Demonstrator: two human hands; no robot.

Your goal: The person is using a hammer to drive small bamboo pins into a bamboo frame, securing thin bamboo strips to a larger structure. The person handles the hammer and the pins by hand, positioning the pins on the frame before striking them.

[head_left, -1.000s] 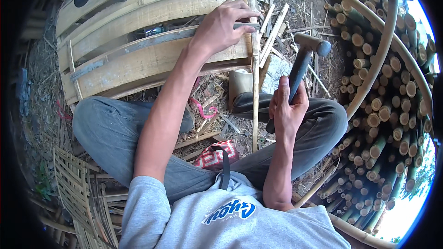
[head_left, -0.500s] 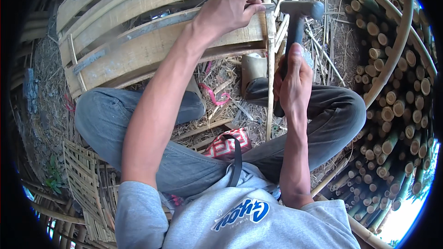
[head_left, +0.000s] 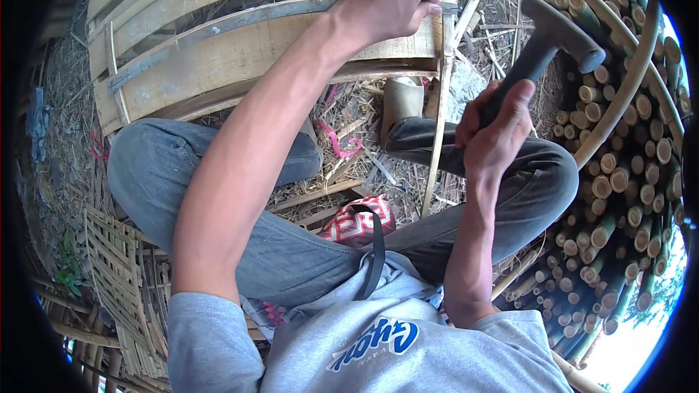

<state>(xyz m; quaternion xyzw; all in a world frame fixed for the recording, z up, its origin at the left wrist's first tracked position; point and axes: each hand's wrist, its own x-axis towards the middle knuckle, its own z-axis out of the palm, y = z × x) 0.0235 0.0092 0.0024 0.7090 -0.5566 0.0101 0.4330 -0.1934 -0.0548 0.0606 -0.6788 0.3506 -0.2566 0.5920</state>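
My left hand [head_left: 393,3] is closed at the right end of a slatted wooden crate [head_left: 251,58], its fingers pinching a thin flat grey piece [head_left: 449,8]. The tip of that piece sticks out past the fingers across an upright pale strip [head_left: 441,94] at the crate's end. A long grey band [head_left: 240,23] runs along the slats under my wrist; whether it joins the pinched piece is hidden. My right hand [head_left: 497,129] grips a hammer [head_left: 561,32] by its dark handle, head tilted up to the right, apart from the crate.
Stacked cut bamboo poles [head_left: 619,182] fill the right side, with a bent pole [head_left: 630,87] before them. A woven bamboo panel [head_left: 120,276] lies at the lower left. Pink ribbon [head_left: 338,142], a red patterned bag [head_left: 357,222] and straw litter lie between my legs.
The hammer has swung away to the right, its head tilting over from beside the crate's end. My left hand and the crate's end have shifted slightly right in view, the grip unchanged.
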